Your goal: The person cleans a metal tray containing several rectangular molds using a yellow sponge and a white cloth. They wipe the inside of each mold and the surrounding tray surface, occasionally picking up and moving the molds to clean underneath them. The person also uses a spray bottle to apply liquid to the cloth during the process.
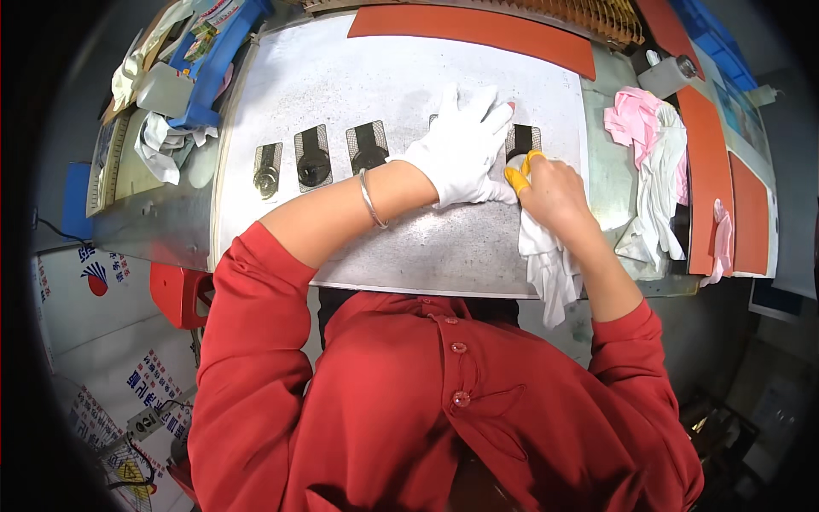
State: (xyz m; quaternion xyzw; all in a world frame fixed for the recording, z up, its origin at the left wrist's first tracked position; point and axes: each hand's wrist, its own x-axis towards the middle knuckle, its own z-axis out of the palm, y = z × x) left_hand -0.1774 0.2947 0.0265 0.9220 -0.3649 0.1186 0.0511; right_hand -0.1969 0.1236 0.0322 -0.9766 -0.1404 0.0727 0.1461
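Left hand (459, 152) spread; right hand (553, 194) pinching white cloth (548, 269); dark piece (522, 138) just beyond that hand.

The black pieces (314, 158) look glossy. The glove (456, 158) and the rag (547, 260) are matt, wrinkled cloth; the bracelet (368, 197) is smooth, shiny metal.

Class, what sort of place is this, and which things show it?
Probably a small workshop: dark rectangular pieces lie in a row on a white sheet, cloths lie at the right, and the left hand is gloved.
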